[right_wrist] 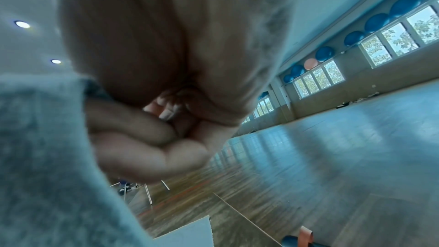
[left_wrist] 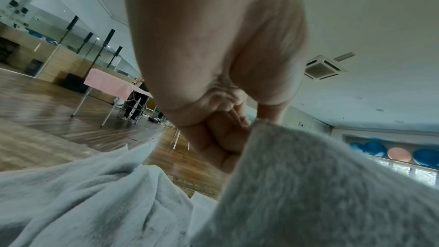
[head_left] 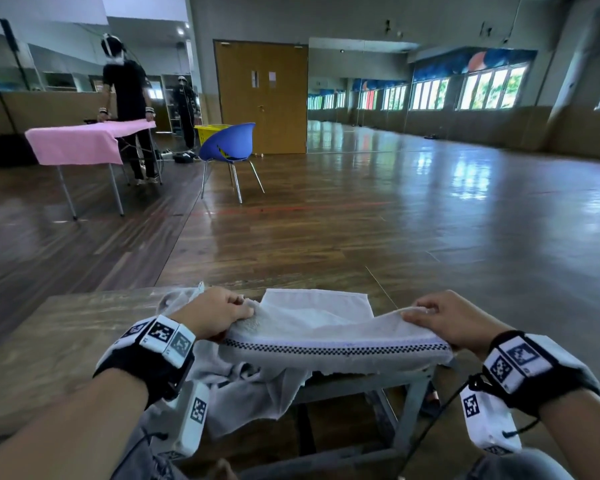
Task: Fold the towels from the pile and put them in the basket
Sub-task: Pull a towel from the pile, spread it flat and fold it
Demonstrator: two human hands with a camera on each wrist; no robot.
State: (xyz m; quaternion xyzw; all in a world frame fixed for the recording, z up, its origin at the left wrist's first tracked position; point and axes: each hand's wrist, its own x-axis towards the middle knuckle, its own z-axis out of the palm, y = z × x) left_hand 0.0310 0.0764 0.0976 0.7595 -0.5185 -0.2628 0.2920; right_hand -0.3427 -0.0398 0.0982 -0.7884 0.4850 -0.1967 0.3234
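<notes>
A white towel point(head_left: 326, 327) with a dark checkered band along its near edge is stretched between both hands above the wooden table point(head_left: 66, 323); its far part lies flat on the tabletop. My left hand point(head_left: 245, 308) pinches the towel's left corner, and the left wrist view shows its fingers point(left_wrist: 228, 138) curled on the towel point(left_wrist: 308, 185). At the other end my right hand point(head_left: 414, 311) grips the right corner, its fingers point(right_wrist: 142, 132) folded around the towel point(right_wrist: 47, 157). A crumpled pile of pale towels point(head_left: 243, 379) lies under my left wrist and hangs over the table's edge.
The table's metal frame point(head_left: 406, 407) shows below the towel. Farther off on the wooden floor are a blue chair point(head_left: 229, 143), a yellow basket point(head_left: 208, 131) behind it, and a pink-covered table point(head_left: 77, 143) where another person point(head_left: 129, 98) stands.
</notes>
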